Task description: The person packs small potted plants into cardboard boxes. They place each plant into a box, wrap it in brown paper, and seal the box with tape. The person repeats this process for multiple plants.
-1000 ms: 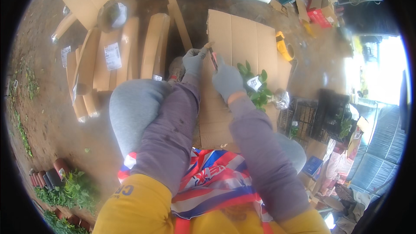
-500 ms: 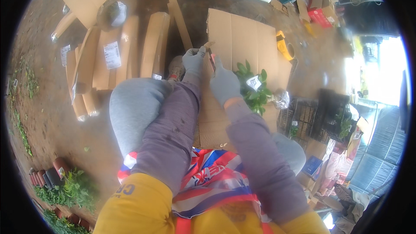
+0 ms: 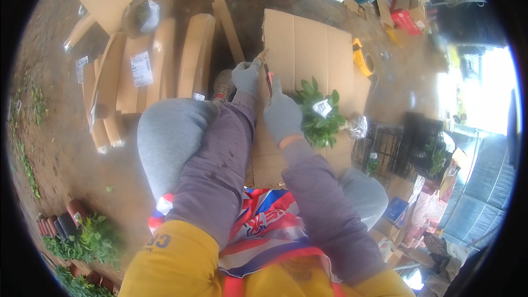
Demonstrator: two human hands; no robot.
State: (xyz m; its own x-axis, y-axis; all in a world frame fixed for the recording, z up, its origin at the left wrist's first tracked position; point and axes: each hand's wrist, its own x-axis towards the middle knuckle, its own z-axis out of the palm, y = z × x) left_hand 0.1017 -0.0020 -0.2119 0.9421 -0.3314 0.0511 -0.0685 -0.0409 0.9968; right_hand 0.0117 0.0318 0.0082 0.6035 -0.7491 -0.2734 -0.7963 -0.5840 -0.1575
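Note:
A large cardboard sheet (image 3: 308,38) lies in front of me, between my knees. My left hand (image 3: 246,77), in a grey glove, is closed with thumb and finger pinching the sheet's left edge. My right hand (image 3: 283,114), gloved too, grips a slim red-handled cutter (image 3: 269,77) with a dark tip at that same edge, just nearer me than my left fingers. How deep its tip sits in the cardboard cannot be made out. Right of this hand, a leafy green bundle (image 3: 324,129) with a white tag and a foil-wrapped end rests on the sheet.
Long taped cardboard packages (image 3: 195,58) lie at the left, with a roll of clear tape (image 3: 140,16) on them. A yellow tape dispenser (image 3: 361,58) sits beyond the sheet's right edge. Black crates (image 3: 410,143) stand at the right, potted plants (image 3: 91,236) at the lower left.
My right hand has shifted slightly toward me and left, carrying the cutter along the cardboard edge. My left hand stays nearly in place, pinching the edge.

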